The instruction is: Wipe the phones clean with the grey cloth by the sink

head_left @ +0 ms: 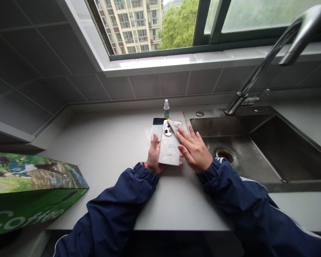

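Note:
My left hand [153, 156] is wrapped round a white phone [168, 151] from its left side, with the back of the phone facing up. The phone has a round camera bump and the word "oppo" near its lower end. With fingers stretched, my right hand [194, 148] presses a small grey cloth [173, 125] against the upper right of the phone's back. Just behind the phone, a flat black-and-white object [156, 129] lies on the counter, partly covered; its kind is unclear. A small spray bottle [166, 110] with a white top stands beyond it.
A steel sink [262, 142] is set into the white counter [109, 142] at the right, under a chrome tap [259, 67]. A green box [37, 192] marked "Coffee" stands at the left. Behind are a tiled wall and a window [149, 28].

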Motion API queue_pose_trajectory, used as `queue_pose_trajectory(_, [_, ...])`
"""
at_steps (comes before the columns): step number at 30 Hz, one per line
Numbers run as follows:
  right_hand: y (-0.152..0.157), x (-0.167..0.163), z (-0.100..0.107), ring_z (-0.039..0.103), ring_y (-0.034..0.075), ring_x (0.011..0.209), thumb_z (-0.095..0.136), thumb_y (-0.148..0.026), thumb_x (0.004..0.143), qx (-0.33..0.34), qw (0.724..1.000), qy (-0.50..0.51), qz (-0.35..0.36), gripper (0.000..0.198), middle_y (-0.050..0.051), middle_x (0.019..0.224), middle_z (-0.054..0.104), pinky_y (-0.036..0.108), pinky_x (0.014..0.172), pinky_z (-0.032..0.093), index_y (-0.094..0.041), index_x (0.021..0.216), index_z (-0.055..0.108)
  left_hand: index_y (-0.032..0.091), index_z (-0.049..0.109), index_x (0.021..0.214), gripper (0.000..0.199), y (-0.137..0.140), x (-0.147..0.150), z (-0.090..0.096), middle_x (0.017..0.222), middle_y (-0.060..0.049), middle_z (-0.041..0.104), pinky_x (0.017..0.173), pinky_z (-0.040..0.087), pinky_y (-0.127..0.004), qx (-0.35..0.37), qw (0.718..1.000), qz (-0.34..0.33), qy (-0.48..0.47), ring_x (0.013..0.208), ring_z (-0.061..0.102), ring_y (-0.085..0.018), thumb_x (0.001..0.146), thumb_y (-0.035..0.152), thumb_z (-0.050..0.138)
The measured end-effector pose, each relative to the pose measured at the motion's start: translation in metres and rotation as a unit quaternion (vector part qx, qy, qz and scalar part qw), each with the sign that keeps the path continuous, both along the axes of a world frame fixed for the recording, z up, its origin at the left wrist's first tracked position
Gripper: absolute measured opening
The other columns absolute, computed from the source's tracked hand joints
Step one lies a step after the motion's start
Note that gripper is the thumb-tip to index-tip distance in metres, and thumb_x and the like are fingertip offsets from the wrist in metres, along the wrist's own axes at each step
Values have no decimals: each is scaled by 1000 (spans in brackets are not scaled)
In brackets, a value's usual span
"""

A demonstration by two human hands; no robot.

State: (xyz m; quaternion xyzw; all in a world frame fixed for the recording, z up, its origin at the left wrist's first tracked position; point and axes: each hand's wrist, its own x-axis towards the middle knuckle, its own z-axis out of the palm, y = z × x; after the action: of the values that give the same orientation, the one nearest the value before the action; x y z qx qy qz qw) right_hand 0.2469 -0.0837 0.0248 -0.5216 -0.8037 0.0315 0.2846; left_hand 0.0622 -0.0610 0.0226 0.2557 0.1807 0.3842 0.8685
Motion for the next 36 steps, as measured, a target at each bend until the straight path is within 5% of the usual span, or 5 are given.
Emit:
queue_pose_trajectory(16, [2, 2, 1, 6, 31, 156, 37, -50, 103, 12, 999, 50, -16, 70, 10, 167, 19, 62, 121, 19, -23, 162, 12, 13, 66, 123, 84, -8, 7, -15, 95, -17, 71, 65, 61, -41, 67, 991, -86, 78, 78, 70, -27, 86, 81, 34])
queue_pose_trajectory(24, [0, 0, 2, 8, 30, 156, 37, -48, 103, 26, 999, 32, 10, 69, 11, 167, 17, 57, 123, 20, -20, 162, 13, 20, 41, 153, 84, -12, 8, -13, 96, -16, 74, 63, 61, -41, 73, 990, -75, 95, 74, 72, -27, 90, 76, 36])
queue_pose_trajectory(28, [-2, -4, 1, 12, 32, 155, 37, -48, 103, 31, 998, -9, 54, 67, 12, 165, 21, 59, 122, 22, -18, 161, 19, 29, 33, 157, 74, -11, 10, -12, 120, -14, 71, 81, 60, -45, 25, 996, -52, 68, 92, 74, -29, 95, 69, 36])
queue_pose_trajectory(32, [-6, -9, 2, 17, 33, 154, 36, -46, 104, 23, 992, -43, 114, 63, 13, 163, 26, 60, 121, 25, -13, 158, 29, 20, 44, 152, 68, -9, 16, -6, 139, -13, 61, 108, 47, -39, 42, 999, 21, 17, 128, 58, -28, 101, 61, 27])
queue_pose_trajectory(36, [-7, -9, 3, 22, 32, 153, 37, -43, 104, 23, 991, -52, 125, 61, 12, 162, 29, 60, 121, 26, -15, 158, 28, 19, 45, 152, 69, -8, 16, -3, 144, -13, 57, 110, 45, -38, 29, 999, 30, 13, 133, 54, -28, 100, 63, 29])
